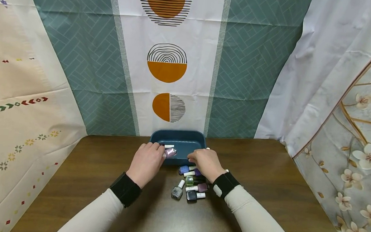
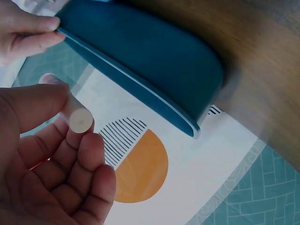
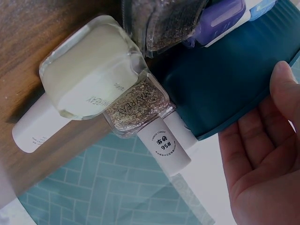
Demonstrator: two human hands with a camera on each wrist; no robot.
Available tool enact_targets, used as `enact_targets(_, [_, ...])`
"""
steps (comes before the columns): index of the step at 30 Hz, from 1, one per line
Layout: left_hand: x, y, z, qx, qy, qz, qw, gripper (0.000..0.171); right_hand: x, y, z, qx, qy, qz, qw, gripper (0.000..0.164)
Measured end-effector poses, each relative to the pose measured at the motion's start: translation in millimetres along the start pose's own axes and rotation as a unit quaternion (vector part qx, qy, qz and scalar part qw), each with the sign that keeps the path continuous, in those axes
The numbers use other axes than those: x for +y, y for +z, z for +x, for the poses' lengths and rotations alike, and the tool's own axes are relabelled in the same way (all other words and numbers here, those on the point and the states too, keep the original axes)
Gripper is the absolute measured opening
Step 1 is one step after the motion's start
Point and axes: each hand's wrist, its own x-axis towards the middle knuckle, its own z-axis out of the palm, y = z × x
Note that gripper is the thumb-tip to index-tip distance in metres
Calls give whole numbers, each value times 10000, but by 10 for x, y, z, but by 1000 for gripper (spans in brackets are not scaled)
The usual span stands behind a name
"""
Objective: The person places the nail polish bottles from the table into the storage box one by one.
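My left hand [image 1: 148, 162] holds a mauve nail polish bottle [image 1: 170, 152] over the left part of a dark blue tray [image 1: 188, 145]. In the left wrist view the white cap [image 2: 80, 119] sits between thumb and fingers. Behind that bottle, another white cap [image 1: 169, 146] shows at the tray's left side. My right hand [image 1: 206, 162] pinches the tray's near right rim between thumb and fingers, as the right wrist view shows. Beside the tray there, a pale cream polish bottle [image 3: 86, 70] and a gold glitter bottle [image 3: 138, 105] lie close together.
Several more polish bottles lie on the brown table [image 1: 103, 182] in front of the tray, among them a green one [image 1: 189, 181], a grey glitter one [image 1: 177, 192] and a dark one [image 1: 191, 196]. A patterned cloth [image 1: 163, 114] hangs behind the tray.
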Motion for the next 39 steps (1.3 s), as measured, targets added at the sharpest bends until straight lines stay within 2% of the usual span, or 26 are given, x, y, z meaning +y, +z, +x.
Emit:
enact_targets(8, [-84,65,111,-151,-134,29,9998,31,-8,18,17,-133,71,150,9998,17])
enact_targets(15, [-160,113,210,-252,-239,166,9993,35,-15,18,32,-81,26,72,9999,15])
enact_targets(30, [-252,243,376,-184,-209,311,9991,21,-7,9,33,-25,-89,-25,10000,14])
enact_targets(39, [-314,360,440,-425,-250,359,9981,22,-3,8,24,-88,3,-87,9999,16])
